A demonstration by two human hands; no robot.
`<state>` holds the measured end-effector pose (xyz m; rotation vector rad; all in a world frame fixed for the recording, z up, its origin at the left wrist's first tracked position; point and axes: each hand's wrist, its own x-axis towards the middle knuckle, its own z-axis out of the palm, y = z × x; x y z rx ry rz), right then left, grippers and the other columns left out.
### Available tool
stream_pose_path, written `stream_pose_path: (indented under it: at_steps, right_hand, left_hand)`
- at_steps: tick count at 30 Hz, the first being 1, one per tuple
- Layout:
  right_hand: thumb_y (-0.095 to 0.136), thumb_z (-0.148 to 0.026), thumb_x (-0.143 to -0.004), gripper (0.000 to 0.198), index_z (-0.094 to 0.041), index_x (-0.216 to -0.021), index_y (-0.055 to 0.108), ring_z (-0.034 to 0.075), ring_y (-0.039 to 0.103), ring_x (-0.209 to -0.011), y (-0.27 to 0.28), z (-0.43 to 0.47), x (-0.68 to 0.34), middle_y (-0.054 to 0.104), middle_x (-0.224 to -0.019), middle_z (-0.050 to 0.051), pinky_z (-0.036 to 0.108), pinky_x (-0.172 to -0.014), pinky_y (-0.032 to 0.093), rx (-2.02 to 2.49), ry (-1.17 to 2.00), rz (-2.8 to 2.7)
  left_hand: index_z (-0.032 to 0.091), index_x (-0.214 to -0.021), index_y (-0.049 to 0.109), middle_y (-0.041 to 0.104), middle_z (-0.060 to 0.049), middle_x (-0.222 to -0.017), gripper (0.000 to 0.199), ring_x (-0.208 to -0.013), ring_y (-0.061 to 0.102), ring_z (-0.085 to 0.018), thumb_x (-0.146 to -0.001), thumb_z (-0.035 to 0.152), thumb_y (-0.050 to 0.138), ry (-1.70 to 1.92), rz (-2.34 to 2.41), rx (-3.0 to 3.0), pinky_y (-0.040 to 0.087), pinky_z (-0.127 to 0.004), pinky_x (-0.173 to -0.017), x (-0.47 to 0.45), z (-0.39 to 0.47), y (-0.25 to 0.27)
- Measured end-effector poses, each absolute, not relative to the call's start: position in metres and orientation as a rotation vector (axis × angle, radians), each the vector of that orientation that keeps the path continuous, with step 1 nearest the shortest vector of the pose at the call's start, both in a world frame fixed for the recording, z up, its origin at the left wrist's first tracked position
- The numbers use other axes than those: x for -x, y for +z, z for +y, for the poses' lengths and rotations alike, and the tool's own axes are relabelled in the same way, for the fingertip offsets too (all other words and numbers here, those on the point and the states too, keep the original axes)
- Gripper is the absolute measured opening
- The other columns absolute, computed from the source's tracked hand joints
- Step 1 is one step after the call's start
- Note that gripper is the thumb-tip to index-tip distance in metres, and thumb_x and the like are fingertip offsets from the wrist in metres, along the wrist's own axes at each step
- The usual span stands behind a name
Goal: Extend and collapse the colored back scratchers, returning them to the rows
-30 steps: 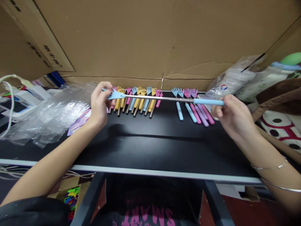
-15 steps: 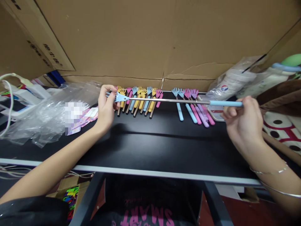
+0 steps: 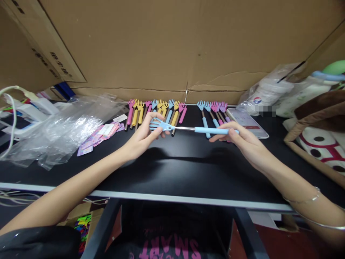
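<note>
A light-blue telescopic back scratcher (image 3: 211, 130) is held level above the black table (image 3: 178, 172). My left hand (image 3: 144, 135) pinches its claw-shaped head. At the other end my right hand (image 3: 242, 138) grips the blue handle. A short stretch of metal rod shows between head and handle. Behind my left hand lies a row of pink, yellow and blue back scratchers (image 3: 140, 113). A smaller group, with a blue back scratcher (image 3: 205, 122) at its left, lies beyond my right hand, which partly hides it.
Clear plastic bags (image 3: 59, 129) and pink printed cards (image 3: 99, 136) lie on the left, near a white cable. At the right are a phone-like tablet (image 3: 249, 122), a bagged cup (image 3: 272, 93) and a brown patterned bag (image 3: 320, 126). Cardboard (image 3: 161, 46) stands along the back.
My hands have come closer together, and the long metal rod has slid mostly into the handle. The right hand moved left; the left moved slightly right and down.
</note>
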<state>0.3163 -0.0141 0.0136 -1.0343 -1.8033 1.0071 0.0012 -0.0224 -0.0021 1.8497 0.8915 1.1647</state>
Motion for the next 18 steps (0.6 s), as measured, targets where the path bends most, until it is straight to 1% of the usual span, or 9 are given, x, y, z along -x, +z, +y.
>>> stream_pose_path:
  at_steps: [2,4,7,10,12,14,16,18]
  right_hand:
    - [0.053,-0.059,-0.090,0.037,-0.024,-0.098,0.064,0.021,0.067,-0.093,0.015,-0.013,-0.319,0.076,-0.092,0.005,0.033,-0.075,0.047,1.049,0.978,-1.851]
    - [0.053,-0.056,-0.091,0.036,-0.023,-0.098,0.065,0.019,0.065,-0.090,0.017,-0.013,-0.319,0.076,-0.092,0.005,0.031,-0.071,0.044,1.069,0.944,-1.846]
    - [0.054,-0.056,-0.091,0.036,-0.022,-0.095,0.062,0.016,0.062,-0.078,0.017,-0.013,-0.315,0.075,-0.081,0.004,0.029,-0.064,0.038,1.066,0.951,-1.724]
    - [0.062,-0.061,-0.083,0.041,-0.020,-0.086,0.059,0.014,0.058,-0.065,0.019,-0.009,-0.317,0.069,-0.067,0.001,0.028,-0.060,0.037,1.027,0.987,-1.575]
    - [0.068,-0.061,-0.077,0.043,-0.019,-0.080,0.059,0.012,0.054,-0.058,0.022,-0.004,-0.325,0.063,-0.059,-0.001,0.027,-0.059,0.038,0.996,0.935,-1.459]
    - [0.073,-0.057,-0.073,0.041,-0.019,-0.074,0.058,0.011,0.051,-0.055,0.025,0.003,-0.335,0.057,-0.053,-0.002,0.026,-0.059,0.039,0.980,0.882,-1.316]
    - [0.072,-0.048,-0.077,0.034,-0.019,-0.070,0.055,0.011,0.049,-0.052,0.029,0.009,-0.345,0.053,-0.050,-0.003,0.026,-0.057,0.038,1.011,0.899,-1.169]
    - [0.064,-0.038,-0.084,0.025,-0.020,-0.070,0.054,0.012,0.046,-0.049,0.033,0.012,-0.350,0.050,-0.047,-0.003,0.026,-0.054,0.036,1.056,0.946,-1.039]
  left_hand:
    - [0.021,-0.113,0.044,0.067,-0.004,-0.093,0.027,-0.084,0.064,-0.014,-0.098,0.042,0.050,1.169,0.881,-1.859,0.048,-0.026,-0.076,-0.001,-0.022,0.001]
    - [0.020,-0.111,0.046,0.068,-0.003,-0.090,0.025,-0.082,0.064,-0.014,-0.097,0.041,0.050,1.197,0.895,-1.852,0.049,-0.027,-0.077,-0.002,-0.022,0.003]
    - [0.021,-0.106,0.048,0.067,-0.001,-0.082,0.019,-0.077,0.065,-0.014,-0.095,0.036,0.054,1.264,0.953,-1.819,0.050,-0.027,-0.075,-0.005,-0.023,0.005]
    - [0.022,-0.098,0.048,0.063,0.003,-0.070,0.013,-0.065,0.063,-0.012,-0.090,0.029,0.056,1.387,0.982,-1.765,0.050,-0.025,-0.064,0.001,-0.016,0.007]
    - [0.023,-0.090,0.049,0.057,0.005,-0.063,0.010,-0.053,0.057,-0.010,-0.086,0.025,0.057,1.549,1.012,-1.705,0.045,-0.023,-0.053,0.012,-0.006,0.010]
    - [0.022,-0.082,0.049,0.048,0.006,-0.058,0.009,-0.046,0.049,-0.008,-0.081,0.025,0.058,1.754,1.042,-1.614,0.037,-0.022,-0.044,0.026,0.005,0.012]
    - [0.022,-0.078,0.049,0.040,0.007,-0.053,0.011,-0.040,0.040,-0.006,-0.080,0.026,0.058,1.924,1.018,-1.538,0.027,-0.022,-0.039,0.036,0.014,0.014]
    - [0.022,-0.078,0.049,0.036,0.007,-0.052,0.013,-0.040,0.035,-0.005,-0.082,0.029,0.059,2.001,0.983,-1.525,0.021,-0.023,-0.038,0.040,0.017,0.015]
